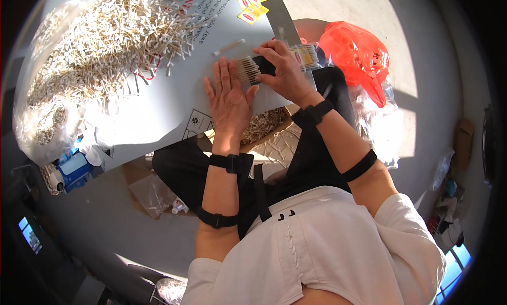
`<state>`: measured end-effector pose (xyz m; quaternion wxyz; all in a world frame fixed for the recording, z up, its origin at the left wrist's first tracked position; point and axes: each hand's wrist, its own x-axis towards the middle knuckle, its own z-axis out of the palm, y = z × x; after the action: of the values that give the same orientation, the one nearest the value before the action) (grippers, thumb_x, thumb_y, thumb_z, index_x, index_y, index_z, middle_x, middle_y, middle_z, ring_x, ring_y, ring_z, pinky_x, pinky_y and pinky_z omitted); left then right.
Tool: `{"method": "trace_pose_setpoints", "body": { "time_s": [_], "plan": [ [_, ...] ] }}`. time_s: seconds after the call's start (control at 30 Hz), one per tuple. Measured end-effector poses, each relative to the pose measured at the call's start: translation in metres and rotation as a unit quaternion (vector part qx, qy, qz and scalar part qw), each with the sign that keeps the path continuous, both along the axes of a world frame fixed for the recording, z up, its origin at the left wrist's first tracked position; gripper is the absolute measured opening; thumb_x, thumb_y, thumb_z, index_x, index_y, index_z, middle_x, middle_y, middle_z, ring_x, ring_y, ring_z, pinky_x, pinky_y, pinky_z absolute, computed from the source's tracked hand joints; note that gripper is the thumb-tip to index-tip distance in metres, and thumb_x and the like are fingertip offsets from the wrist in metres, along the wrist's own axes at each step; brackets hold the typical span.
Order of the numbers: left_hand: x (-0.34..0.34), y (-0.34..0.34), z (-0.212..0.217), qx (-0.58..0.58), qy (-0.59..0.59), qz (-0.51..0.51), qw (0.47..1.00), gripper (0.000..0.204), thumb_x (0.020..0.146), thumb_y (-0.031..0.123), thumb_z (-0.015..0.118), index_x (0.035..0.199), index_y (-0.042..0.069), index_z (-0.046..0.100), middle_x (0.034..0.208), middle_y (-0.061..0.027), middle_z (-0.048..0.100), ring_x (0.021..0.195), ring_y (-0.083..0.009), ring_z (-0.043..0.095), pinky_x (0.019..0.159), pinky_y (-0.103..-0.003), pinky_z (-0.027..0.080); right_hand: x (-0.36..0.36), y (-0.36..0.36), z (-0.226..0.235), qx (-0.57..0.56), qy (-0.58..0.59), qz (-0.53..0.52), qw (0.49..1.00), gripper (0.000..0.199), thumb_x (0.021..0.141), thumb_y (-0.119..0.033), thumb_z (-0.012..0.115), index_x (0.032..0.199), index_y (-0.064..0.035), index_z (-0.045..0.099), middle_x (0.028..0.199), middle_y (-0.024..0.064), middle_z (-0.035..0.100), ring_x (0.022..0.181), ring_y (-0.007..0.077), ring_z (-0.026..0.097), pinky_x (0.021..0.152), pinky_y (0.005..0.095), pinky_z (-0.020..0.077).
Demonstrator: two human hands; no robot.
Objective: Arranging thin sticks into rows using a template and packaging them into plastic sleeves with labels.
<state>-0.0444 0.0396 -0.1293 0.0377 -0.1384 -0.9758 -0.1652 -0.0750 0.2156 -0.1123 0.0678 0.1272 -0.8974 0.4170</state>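
My left hand (231, 96) lies flat on the tabletop, fingers stretched out together and the thumb apart. Against its thumb side is a neat row of cotton swabs (247, 70). At the row's other end my right hand (286, 71) curls its thumb and fingers around a dark patch, whose nature I cannot make out. One loose cotton swab (229, 47) lies just beyond my left fingertips. To the right of my right hand, a flat clear pack of swabs with a yellow label (304, 56) sits at the table edge.
A large heap of cotton swabs (105, 51) in clear plastic covers the table's left side. Several yellow label cards (252, 6) lie at the far edge. A red plastic bag (356, 54) stands to the right. Below the table, a cardboard box (272, 133) holds more swabs.
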Motion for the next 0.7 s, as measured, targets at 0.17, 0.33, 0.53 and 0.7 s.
{"method": "trace_pose_setpoints", "body": {
  "time_s": [0.17,0.33,0.53,0.7],
  "plan": [
    [-0.009,0.001,-0.001,0.336,0.028,0.069,0.939,0.063,0.101,0.036,0.050,0.148,-0.001,0.031,0.151,-0.0210,0.036,0.141,-0.0353,0.032,0.116,-0.045,0.025,0.000,-0.025,-0.022,-0.335,-0.046,-0.084,0.937,0.036,0.090,-0.006,0.064,0.125,-0.0018,0.059,0.129,0.0116,0.055,0.119,0.0229,0.054,0.100,0.0298,0.0427],
    [-0.030,0.016,-0.002,0.565,0.017,0.124,0.816,0.059,0.106,0.039,0.038,0.143,-0.007,0.038,0.150,-0.0202,0.038,0.138,-0.0292,0.038,0.114,-0.041,0.029,-0.003,-0.055,-0.029,-0.503,-0.051,-0.142,0.851,0.032,0.102,-0.011,0.049,0.131,0.0012,0.055,0.128,0.0107,0.059,0.120,0.0166,0.053,0.103,0.0270,0.0408],
    [-0.032,0.036,-0.006,0.624,0.003,0.115,0.773,0.058,0.104,0.041,0.042,0.141,-0.004,0.043,0.144,-0.0206,0.044,0.135,-0.0278,0.041,0.115,-0.040,0.029,-0.003,-0.048,-0.027,-0.496,-0.075,-0.141,0.853,0.035,0.104,-0.013,0.044,0.135,0.0026,0.051,0.135,0.0113,0.054,0.127,0.0177,0.050,0.110,0.0294,0.0382],
    [-0.033,0.050,-0.007,0.605,0.010,0.097,0.790,0.058,0.104,0.040,0.042,0.139,-0.005,0.044,0.142,-0.0200,0.046,0.134,-0.0275,0.042,0.114,-0.040,0.029,-0.003,-0.035,-0.028,-0.436,-0.035,-0.153,0.886,0.034,0.104,-0.014,0.045,0.133,0.0018,0.053,0.131,0.0108,0.057,0.124,0.0177,0.052,0.109,0.0290,0.0385]
  ]
}}
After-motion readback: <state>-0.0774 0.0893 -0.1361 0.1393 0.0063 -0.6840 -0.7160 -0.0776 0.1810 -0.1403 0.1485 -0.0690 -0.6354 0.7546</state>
